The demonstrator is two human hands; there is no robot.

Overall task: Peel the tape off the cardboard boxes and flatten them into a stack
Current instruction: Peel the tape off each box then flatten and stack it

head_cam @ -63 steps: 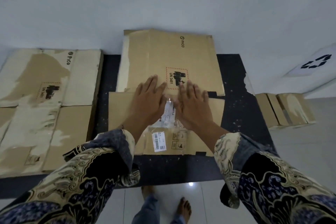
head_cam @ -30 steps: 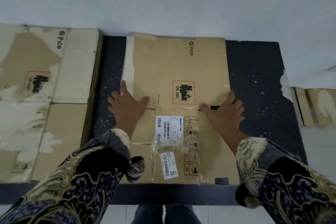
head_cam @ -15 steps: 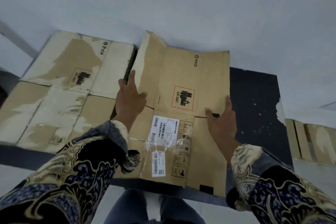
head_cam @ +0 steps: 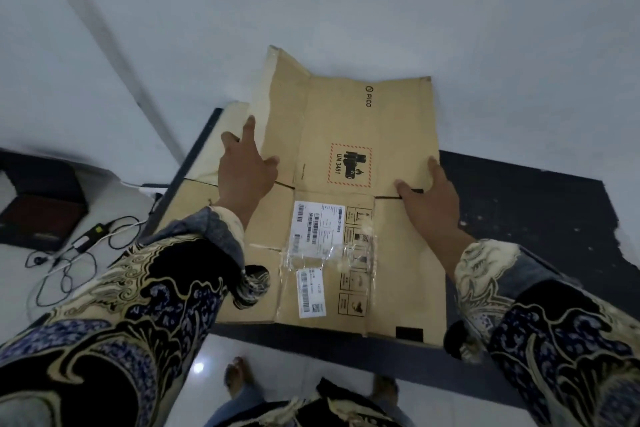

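A flattened box [head_cam: 367,135] lies across the surface [head_cam: 519,204], partly over a stack [head_cam: 194,198] on its left. Cables [head_cam: 69,253] lie on the floor [head_cam: 104,198] left of the surface, beside a case [head_cam: 38,204].

The flattened cardboard box [head_cam: 346,135] fills the middle of the frame, with the left hand [head_cam: 244,166] on its left edge and the right hand [head_cam: 429,194] on its right edge, so both sides of the sheet are taken at mid height. To the left, another flattened sheet [head_cam: 194,201] lies partly beneath it. The dark mat [head_cam: 519,204] at right centre shows bare surface beside the box. At lower left, tangled cables [head_cam: 69,253] and a dark case [head_cam: 38,204] sit on the pale floor [head_cam: 114,211]; they seem apart from the mat, though motion blur makes that uncertain. Crumpled clear tape [head_cam: 332,253] rises slightly from the box's lower half.
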